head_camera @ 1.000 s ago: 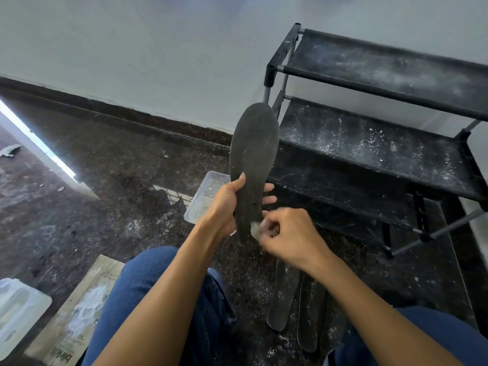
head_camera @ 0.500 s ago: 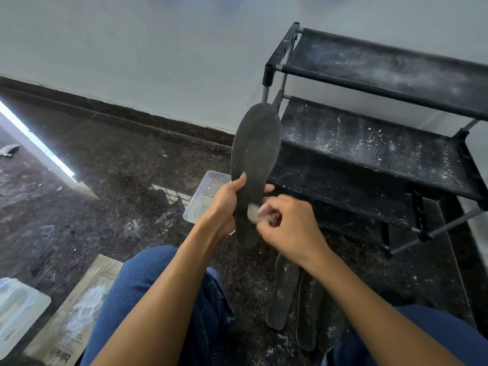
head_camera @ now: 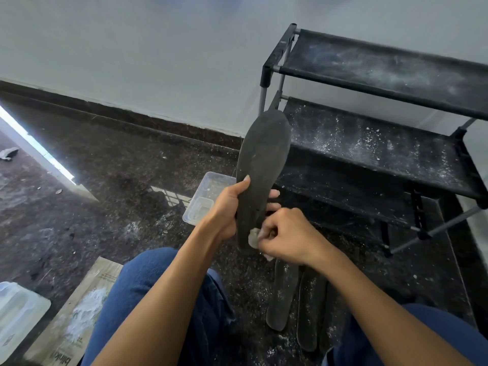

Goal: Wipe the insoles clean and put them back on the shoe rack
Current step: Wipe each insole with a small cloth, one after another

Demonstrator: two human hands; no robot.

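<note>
My left hand (head_camera: 227,210) grips a dark grey insole (head_camera: 262,159) around its lower half and holds it upright, toe end up. My right hand (head_camera: 287,235) pinches a small whitish wipe (head_camera: 253,237) and presses it against the insole's heel end. More dark insoles (head_camera: 282,294) lie on the floor below my hands, between my knees, dusted with white powder. The black shoe rack (head_camera: 375,143) stands at the right against the wall; its fabric shelves are speckled with white dust.
A clear plastic tray (head_camera: 203,199) sits on the dark speckled floor just left of the insole. A brown paper packet (head_camera: 74,320) with white powder and a clear plastic lid (head_camera: 18,313) lie at the lower left. White powder is scattered over the floor.
My right hand and the wipe slid up the insole and have come back down to its heel end. The left hand keeps the insole nearly still.
</note>
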